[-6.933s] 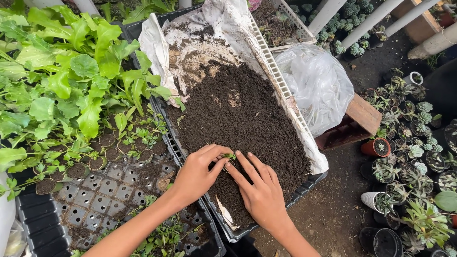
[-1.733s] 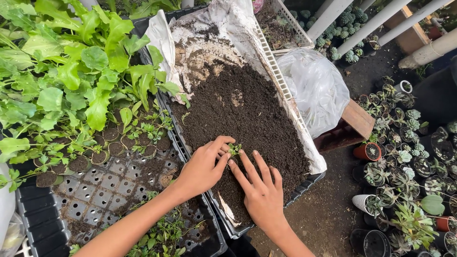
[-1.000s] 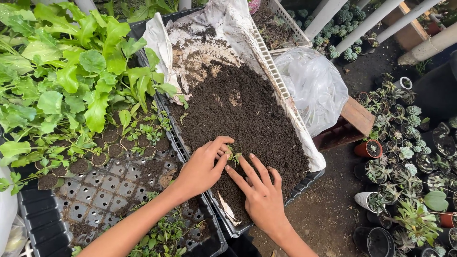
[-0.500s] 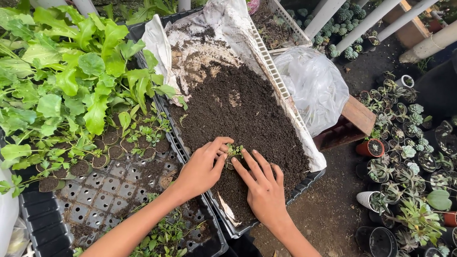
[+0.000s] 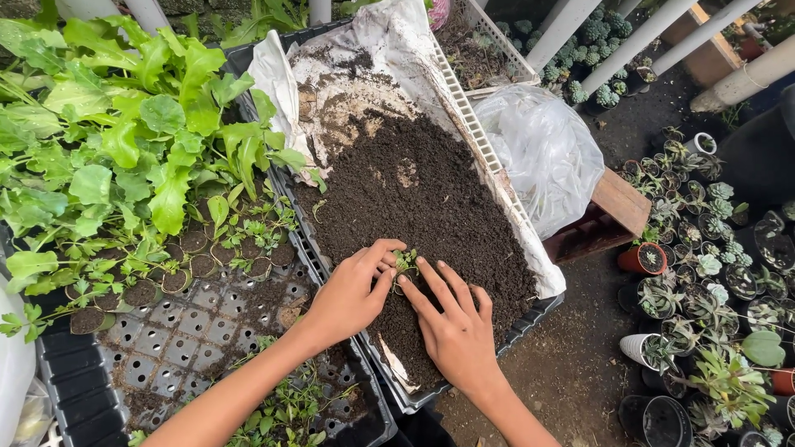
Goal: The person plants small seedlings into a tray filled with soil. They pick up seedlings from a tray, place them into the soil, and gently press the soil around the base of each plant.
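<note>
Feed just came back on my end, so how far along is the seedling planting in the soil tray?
Done: the lined tray is filled with dark soil. In hand: the left hand and right hand press soil around one small seedling, the only one visible in it. Left: the soil elsewhere is bare, and many seedlings sit in the black cell tray on the left.

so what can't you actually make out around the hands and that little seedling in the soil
Head view:
- Seedling: roots and stem base hidden by soil and fingers.
- Left hand: palm and fingertips hidden, pressed into soil.
- Right hand: palm faces down, unseen.
- Soil tray: near corner hidden by the arms.
- Seedling's leaf shape: too small to tell.
</note>
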